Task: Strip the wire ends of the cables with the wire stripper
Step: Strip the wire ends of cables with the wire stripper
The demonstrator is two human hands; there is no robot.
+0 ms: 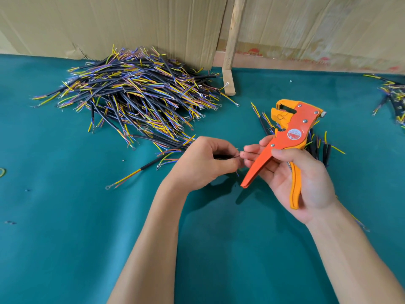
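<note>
My right hand (300,172) holds the orange and yellow wire stripper (287,137) by its handles, jaws pointing up and left, thumb across the orange handle. My left hand (203,163) grips a short black cable (221,156), mostly hidden inside the curled fingers. Its thin wire ends stick out to the right, where the fingertips of both hands meet around them. A large pile of black cables (135,97) with yellow, blue and brown wires lies on the green table (65,227) behind my left hand.
A loose cable with a ring terminal (131,175) lies left of my left hand. More cables (320,148) lie behind the stripper, and another heap (392,99) sits at the right edge. Cardboard sheets (131,25) and a wooden stick (232,44) stand at the back.
</note>
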